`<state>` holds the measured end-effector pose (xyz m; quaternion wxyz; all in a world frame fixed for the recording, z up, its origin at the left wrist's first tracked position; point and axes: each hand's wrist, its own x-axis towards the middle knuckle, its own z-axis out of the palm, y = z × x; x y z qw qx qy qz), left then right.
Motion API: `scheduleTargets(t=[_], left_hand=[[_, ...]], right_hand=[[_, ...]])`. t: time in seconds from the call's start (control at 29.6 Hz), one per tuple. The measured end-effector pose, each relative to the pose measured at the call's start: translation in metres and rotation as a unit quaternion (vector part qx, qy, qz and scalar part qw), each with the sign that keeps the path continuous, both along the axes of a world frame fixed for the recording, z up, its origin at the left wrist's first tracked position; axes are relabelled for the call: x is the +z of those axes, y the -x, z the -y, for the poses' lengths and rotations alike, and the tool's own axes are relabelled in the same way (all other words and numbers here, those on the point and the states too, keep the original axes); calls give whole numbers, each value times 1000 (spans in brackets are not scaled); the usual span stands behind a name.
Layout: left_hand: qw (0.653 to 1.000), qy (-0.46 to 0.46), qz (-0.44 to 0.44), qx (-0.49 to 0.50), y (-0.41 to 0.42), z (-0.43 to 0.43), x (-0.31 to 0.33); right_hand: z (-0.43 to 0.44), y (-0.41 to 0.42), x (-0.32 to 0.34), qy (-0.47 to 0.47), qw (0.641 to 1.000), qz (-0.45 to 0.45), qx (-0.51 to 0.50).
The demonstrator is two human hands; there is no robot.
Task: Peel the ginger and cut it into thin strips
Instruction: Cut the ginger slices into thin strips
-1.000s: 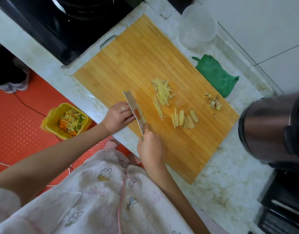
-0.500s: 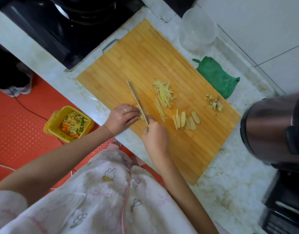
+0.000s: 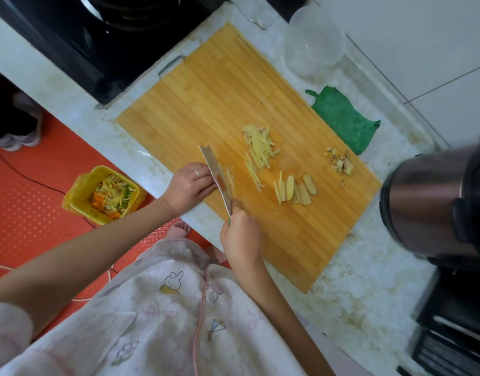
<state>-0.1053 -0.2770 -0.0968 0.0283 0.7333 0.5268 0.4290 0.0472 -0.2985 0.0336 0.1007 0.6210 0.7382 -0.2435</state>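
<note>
Pointing away-left, knife (image 3: 216,178) held in right grip (image 3: 241,240), left grip (image 3: 188,187) flat against it

Pale rabbit-print smock (image 3: 152,316) is worn, ring (image 3: 197,173) on the left hand (image 3: 188,187).

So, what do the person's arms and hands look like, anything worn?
Both forearms are bare. The left hand wears a thin silver ring on one finger, and a pale sleeve cuff is bunched high on that arm. The right hand wears nothing.

knife (image 3: 216,175) tipped from edge-on to flat side showing, cut ginger strips (image 3: 229,175) now beside its blade
</note>
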Motion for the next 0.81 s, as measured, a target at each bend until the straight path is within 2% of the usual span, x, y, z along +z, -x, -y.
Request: scheduleTargets(t=[0.27,0.47,0.81], left_hand=[[1000,-2,6,-8,1,-1,3],[1000,12,0,-5,1,2,0],[1000,7,11,-8,1,0,6]], right_hand=[[-8,9,-4,-8,1000,20,9],[-41,12,7,1,998,-59,-13],[-4,-6,6,30,998,-52,-14]])
